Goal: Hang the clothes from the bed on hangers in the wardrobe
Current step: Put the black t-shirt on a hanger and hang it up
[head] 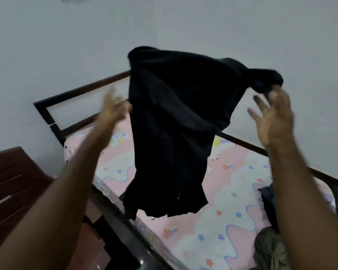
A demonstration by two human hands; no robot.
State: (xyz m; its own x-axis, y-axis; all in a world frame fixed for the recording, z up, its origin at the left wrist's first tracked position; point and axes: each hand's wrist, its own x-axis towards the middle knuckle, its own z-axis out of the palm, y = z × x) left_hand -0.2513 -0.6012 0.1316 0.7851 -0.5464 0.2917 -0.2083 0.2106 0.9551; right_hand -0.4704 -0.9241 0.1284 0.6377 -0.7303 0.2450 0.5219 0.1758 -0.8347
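blurring badly, left hand (112,108) beside black garment (174,114), grip unreadable; right hand (273,117) splayed at its corner; more clothes (269,248) cut off on bed (213,240).

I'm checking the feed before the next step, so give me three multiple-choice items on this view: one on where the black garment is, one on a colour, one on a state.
1. Where is the black garment relative to the bed?
A. Lying flat on it.
B. In the air above it, between the left hand and the right hand.
C. Tucked under it.

2. What colour is the bed sheet mostly?
A. Plain green.
B. Black.
C. Pink, with stars.

3. How is the black garment?
A. Folded in a neat square.
B. Rolled into a tight ball.
C. Loose, its lower edge hanging down.

Answers: 1 B, it is raised between both hands, over the mattress; 2 C, pink with coloured stars shows around the garment; 3 C, the cloth drapes down unfolded.
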